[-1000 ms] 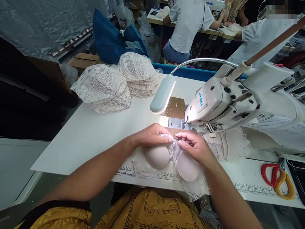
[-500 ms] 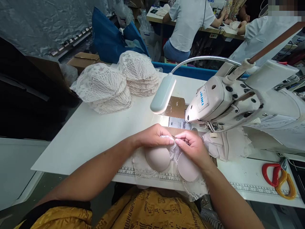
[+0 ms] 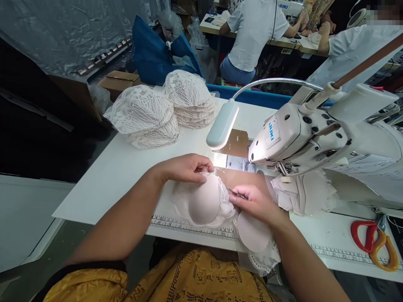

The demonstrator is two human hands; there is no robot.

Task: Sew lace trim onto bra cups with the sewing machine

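Observation:
A pale lace-edged bra [image 3: 204, 203] with two smooth moulded cups lies over the front of the sewing table. At the upper edge of its left cup, my left hand [image 3: 189, 167] is closed, thumb and fingers pinching the lace. My right hand [image 3: 253, 203] is closed at the middle between the cups, its fingertips against the lace trim. A thin, dark, metal-looking tool [image 3: 239, 195] shows between those fingers; its kind is hard to make out. The other cup [image 3: 253, 233] hangs below my right hand, with its lace wing [image 3: 266, 258] over the table edge.
A JUKI sewing machine [image 3: 283, 134] and a lamp [image 3: 223, 125] stand beyond my hands. Lace cup stacks [image 3: 141, 111] sit back left, pale cut pieces [image 3: 302, 191] under the machine arm. Red-and-orange-handled scissors [image 3: 376, 243] lie right. People in white shirts [image 3: 252, 33] sit behind.
My left hand has moved left from the bra's middle to the left cup's upper edge. My right hand has shifted slightly down, and the left cup now faces up more openly.

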